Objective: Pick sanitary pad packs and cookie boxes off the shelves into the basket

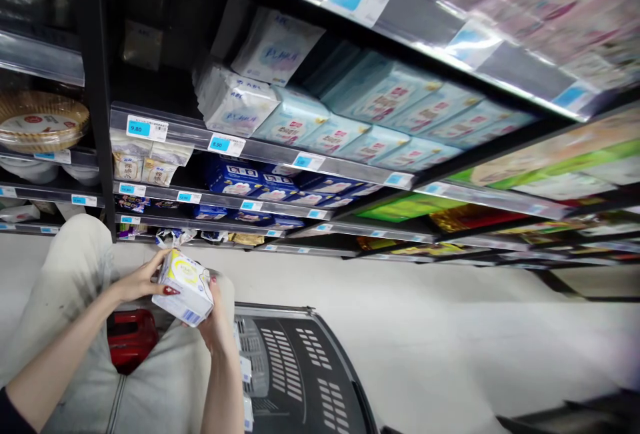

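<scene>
Gripping pack (183,287) between left hand (141,281) and right hand (216,319), fingers closed on opposite ends; tilted face-up, apparently for reading print. Kept low, beside basket (300,367).

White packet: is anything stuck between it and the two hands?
No. The left hand and the right hand both grip the white packet directly, one on each side. Nothing visible lies between them and it.

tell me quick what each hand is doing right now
left hand: closed on the white and yellow pack
right hand: holding the same pack from the other side
</scene>
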Motion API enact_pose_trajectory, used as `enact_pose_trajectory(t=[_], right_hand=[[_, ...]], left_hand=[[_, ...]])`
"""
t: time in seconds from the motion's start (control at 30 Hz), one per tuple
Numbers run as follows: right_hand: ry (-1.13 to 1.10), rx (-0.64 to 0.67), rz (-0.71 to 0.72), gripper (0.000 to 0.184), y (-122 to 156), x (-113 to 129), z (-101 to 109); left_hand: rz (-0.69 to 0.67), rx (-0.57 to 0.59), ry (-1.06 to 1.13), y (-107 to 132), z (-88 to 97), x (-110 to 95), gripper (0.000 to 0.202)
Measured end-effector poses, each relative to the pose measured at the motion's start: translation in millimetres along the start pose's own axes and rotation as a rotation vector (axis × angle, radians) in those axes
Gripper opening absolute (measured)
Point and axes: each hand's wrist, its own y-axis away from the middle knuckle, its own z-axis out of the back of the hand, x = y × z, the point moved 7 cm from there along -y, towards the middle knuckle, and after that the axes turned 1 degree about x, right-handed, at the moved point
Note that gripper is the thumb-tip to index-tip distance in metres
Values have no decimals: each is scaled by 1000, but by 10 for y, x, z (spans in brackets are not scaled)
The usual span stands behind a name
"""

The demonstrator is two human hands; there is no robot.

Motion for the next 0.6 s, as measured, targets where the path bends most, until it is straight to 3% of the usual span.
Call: enact_pose_trajectory(t=[0.1,0.2,0.43,0.6], right_hand=[[-80,11,-42,85,26,-22,20],[-145,-20,-29,85,39,-66,27],[-54,-14,15,75,-4,-92,-34],[-77,21,-37,86,9,-81,-54]], left_hand=[[16,-129,-36,-12,87,35,82],[29,-247,-53,-4,163,61,64],[104,-324,59,3,203,126,53],[137,-346,83,1,192,163,60]])
